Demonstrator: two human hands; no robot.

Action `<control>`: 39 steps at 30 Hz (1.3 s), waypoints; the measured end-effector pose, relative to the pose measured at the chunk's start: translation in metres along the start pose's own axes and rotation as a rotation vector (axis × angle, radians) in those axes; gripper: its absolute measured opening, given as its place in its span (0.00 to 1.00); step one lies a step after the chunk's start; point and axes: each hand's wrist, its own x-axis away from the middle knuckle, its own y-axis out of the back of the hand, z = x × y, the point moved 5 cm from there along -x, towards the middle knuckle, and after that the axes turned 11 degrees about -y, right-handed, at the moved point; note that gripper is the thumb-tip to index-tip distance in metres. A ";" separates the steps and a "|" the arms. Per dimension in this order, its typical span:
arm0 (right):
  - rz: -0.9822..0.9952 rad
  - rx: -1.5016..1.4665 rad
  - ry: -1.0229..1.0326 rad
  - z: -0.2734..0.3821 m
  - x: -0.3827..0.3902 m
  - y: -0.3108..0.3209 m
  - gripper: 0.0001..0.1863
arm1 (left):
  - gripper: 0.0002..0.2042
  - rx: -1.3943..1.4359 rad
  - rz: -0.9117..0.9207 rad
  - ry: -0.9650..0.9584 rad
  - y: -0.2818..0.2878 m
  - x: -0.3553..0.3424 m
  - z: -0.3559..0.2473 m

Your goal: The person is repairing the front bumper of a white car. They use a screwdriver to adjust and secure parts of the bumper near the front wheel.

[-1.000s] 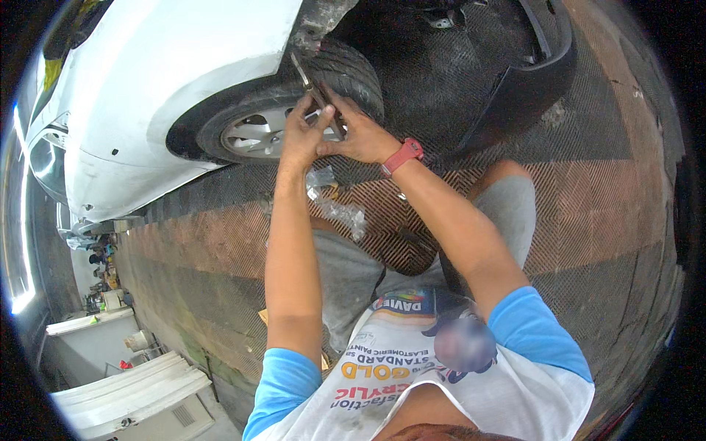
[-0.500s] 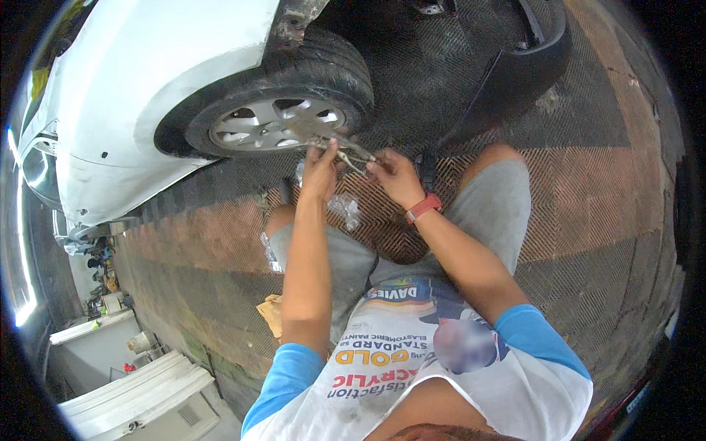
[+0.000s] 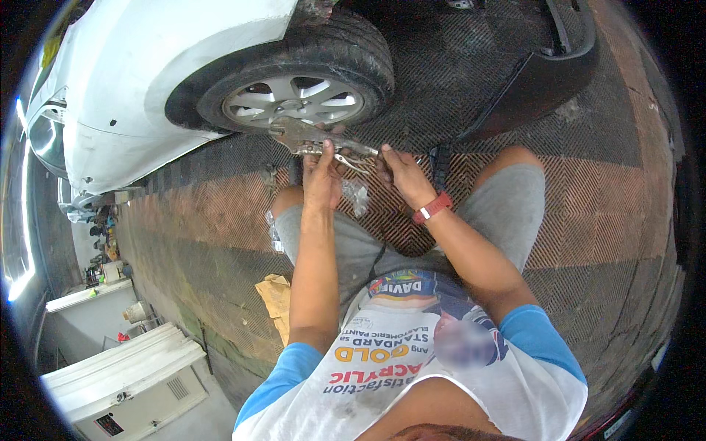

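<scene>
Since the frame one second earlier, the left hand (image 3: 321,178), the right hand (image 3: 403,175) and the locking pliers (image 3: 305,135) have shifted from in front of the right part of the wheel (image 3: 282,88) to its near side, toward the person. The locking pliers, of worn metal, are held nearly level, the head overlapping the lower edge of the wheel in view and the handles extending to its lower right; whether head and wheel touch cannot be determined. Left hand: closed around the middle of the locking pliers, just below the wheel. Right hand: thumb and fingers gripping the handle end, to the lower right of the wheel, some fingertips hidden. A red wristwatch (image 3: 432,209) is worn on the right wrist, farther from the wheel than that hand. A black tire (image 3: 346,55) surrounds the wheel, and a white car body (image 3: 147,81) extends to its left. A dark curved panel (image 3: 540,92) is noted well to the right of the wheel. Crumpled clear plastic (image 3: 357,197) lies below the wheel on the patterned matting (image 3: 588,191); brown paper (image 3: 274,296) lies farther below the wheel, beside the left forearm
</scene>
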 end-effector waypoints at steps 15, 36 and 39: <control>0.062 -0.180 -0.222 0.011 0.004 -0.002 0.23 | 0.19 -0.221 -0.009 -0.063 -0.017 -0.019 -0.009; -0.344 0.545 0.701 0.121 -0.063 -0.039 0.39 | 0.21 -1.212 0.129 -0.441 -0.090 -0.095 -0.054; -0.423 0.721 0.754 0.122 -0.067 -0.039 0.40 | 0.22 -1.227 0.143 -0.450 -0.093 -0.097 -0.054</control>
